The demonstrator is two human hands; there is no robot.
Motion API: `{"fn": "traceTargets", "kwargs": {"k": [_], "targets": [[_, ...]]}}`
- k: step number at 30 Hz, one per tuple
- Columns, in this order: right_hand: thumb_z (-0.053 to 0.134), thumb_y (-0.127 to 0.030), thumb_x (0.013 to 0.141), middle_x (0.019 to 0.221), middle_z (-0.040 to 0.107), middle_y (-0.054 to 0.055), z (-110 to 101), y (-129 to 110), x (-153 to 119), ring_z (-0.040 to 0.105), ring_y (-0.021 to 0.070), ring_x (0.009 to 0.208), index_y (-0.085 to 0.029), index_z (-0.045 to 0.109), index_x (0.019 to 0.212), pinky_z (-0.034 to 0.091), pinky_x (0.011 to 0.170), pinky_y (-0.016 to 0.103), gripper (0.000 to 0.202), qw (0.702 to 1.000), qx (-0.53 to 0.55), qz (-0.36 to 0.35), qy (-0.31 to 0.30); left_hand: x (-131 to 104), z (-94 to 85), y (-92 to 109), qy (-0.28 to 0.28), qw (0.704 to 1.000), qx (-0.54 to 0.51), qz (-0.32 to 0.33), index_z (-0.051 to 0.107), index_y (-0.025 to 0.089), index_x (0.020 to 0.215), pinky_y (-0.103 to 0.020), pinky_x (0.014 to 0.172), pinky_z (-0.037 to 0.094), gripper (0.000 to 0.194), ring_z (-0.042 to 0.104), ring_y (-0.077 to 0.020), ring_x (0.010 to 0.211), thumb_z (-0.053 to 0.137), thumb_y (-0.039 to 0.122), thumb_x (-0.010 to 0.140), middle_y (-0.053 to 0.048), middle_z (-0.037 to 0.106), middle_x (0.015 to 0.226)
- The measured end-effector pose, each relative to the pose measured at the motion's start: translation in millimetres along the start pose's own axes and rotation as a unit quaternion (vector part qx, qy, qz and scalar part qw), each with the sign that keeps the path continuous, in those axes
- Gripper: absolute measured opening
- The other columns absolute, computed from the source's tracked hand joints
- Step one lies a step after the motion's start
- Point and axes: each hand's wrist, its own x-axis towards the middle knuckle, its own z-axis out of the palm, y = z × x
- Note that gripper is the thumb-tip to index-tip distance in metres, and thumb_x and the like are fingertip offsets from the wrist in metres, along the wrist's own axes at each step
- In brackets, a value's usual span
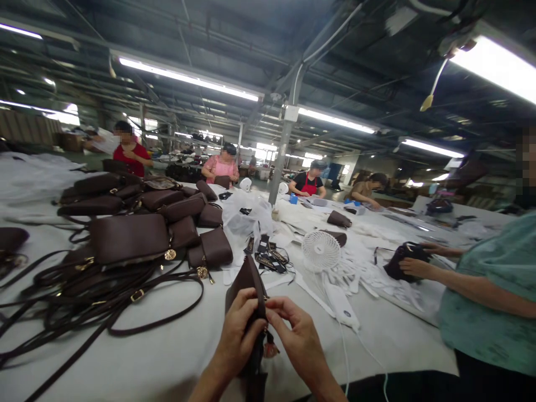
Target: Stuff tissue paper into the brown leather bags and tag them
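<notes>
A dark brown bag (240, 282) stands on edge above the white table, low in the middle of the view. My left hand (240, 332) is closed on its near end, thumb and fingers on either side. Against the bag's right side, my right hand (295, 329) pinches at the edge near the zipper; what lies between those fingertips is too small to make out. A reddish-gold charm (270, 349) hangs below my fingertips, between the hands. Part of the bag is hidden behind my left hand.
Brown bags (128, 237) with long straps are piled at the left. Black tags (270, 257) lie ahead, beside a white fan (321, 251) with a cable. A person in green at the right handles a dark bag (408, 261). Several people work farther back.
</notes>
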Motion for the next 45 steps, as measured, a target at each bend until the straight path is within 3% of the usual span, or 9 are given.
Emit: {"fn": "traceTargets", "kwargs": {"k": [6,12,17,25,32,37,39,42,45], "targets": [[0.06,-0.027,0.083,0.092,0.065,0.006,-15,11,5,0.062,0.0181,0.081,-0.019,0.064,0.096,0.054,0.07,0.028,0.016,0.989,-0.073,-0.118,0.052,-4,-2.5,3,0.018,1.0,0.005,-0.003,0.064,0.022,0.094,-0.036,0.092,0.047,0.014,0.055,-0.0234,0.107,0.052,0.019,0.087,-0.009,0.053,0.115],[0.054,-0.012,0.079,0.113,0.057,0.007,-30,9,26,0.058,0.0174,0.097,-0.024,0.062,0.115,0.054,0.073,0.026,0.039,0.976,-0.086,-0.134,-0.151,-2,-4.9,8,0.029,0.999,-0.011,-0.024,0.064,0.022,0.089,-0.037,0.094,0.044,0.012,0.054,-0.0242,0.108,0.053,0.019,0.084,-0.008,0.053,0.114],[0.053,-0.019,0.084,0.099,0.055,0.003,-33,5,51,0.058,0.0132,0.076,-0.022,0.064,0.113,0.052,0.064,0.025,0.031,0.964,-0.078,-0.1,-0.235,-4,-10.1,8,0.015,0.999,-0.002,-0.034,0.063,0.022,0.088,-0.038,0.094,0.043,0.012,0.053,-0.0249,0.109,0.053,0.02,0.084,-0.008,0.053,0.115],[0.039,-0.007,0.088,0.083,0.055,0.003,-19,-12,68,0.051,0.0153,0.076,-0.019,0.063,0.084,0.041,0.071,0.026,0.027,0.86,-0.358,-0.288,-0.221,-4,-22.3,3,0.045,0.998,0.017,-0.043,0.061,0.021,0.084,-0.042,0.1,0.039,0.008,0.049,-0.0267,0.115,0.054,0.021,0.083,-0.009,0.052,0.119],[0.043,-0.028,0.09,0.065,0.049,-0.003,-1,-2,92,0.049,0.0133,0.064,-0.019,0.056,0.07,0.039,0.062,0.024,0.026,0.96,-0.127,-0.16,-0.193,-5,-24.7,-11,0.1,0.993,-0.02,-0.063,0.062,0.021,0.086,-0.048,0.106,0.032,0.012,0.048,-0.0274,0.119,0.053,0.029,0.086,-0.01,0.057,0.122],[0.048,-0.031,0.087,0.063,0.049,-0.004,13,-11,75,0.046,0.0117,0.062,-0.019,0.054,0.063,0.037,0.061,0.023,0.027,0.958,-0.104,-0.172,-0.203,-12,-32.0,-14,0.108,0.986,-0.096,-0.082,0.061,0.019,0.093,-0.043,0.103,0.039,0.017,0.053,-0.0267,0.118,0.054,0.033,0.087,-0.01,0.06,0.123],[0.049,-0.037,0.086,0.061,0.049,-0.004,14,-11,68,0.047,0.0112,0.058,-0.019,0.053,0.064,0.038,0.058,0.023,0.029,0.971,-0.068,-0.113,-0.199,-15,-28.9,-15,0.11,0.987,-0.087,-0.08,0.059,0.02,0.109,-0.044,0.105,0.038,0.026,0.052,-0.0263,0.121,0.052,0.035,0.088,-0.01,0.059,0.126],[0.047,-0.05,0.084,0.057,0.05,-0.005,16,-2,66,0.047,0.0109,0.047,-0.02,0.051,0.068,0.038,0.048,0.023,0.034,0.985,-0.002,0.019,-0.169,-18,-11.7,-21,0.135,0.987,-0.029,-0.085,0.048,0.021,0.133,-0.048,0.113,0.029,0.043,0.044,-0.0259,0.131,0.045,0.037,0.093,-0.011,0.051,0.139],[0.047,-0.053,0.084,0.056,0.051,-0.005,16,4,64,0.049,0.0109,0.046,-0.021,0.048,0.066,0.04,0.047,0.023,0.037,0.989,-0.006,0.005,-0.15,-20,8.6,-27,0.179,0.981,0.002,-0.077,0.04,0.02,0.14,-0.049,0.115,0.026,0.047,0.036,-0.0258,0.137,0.038,0.037,0.096,-0.012,0.043,0.146]]}}
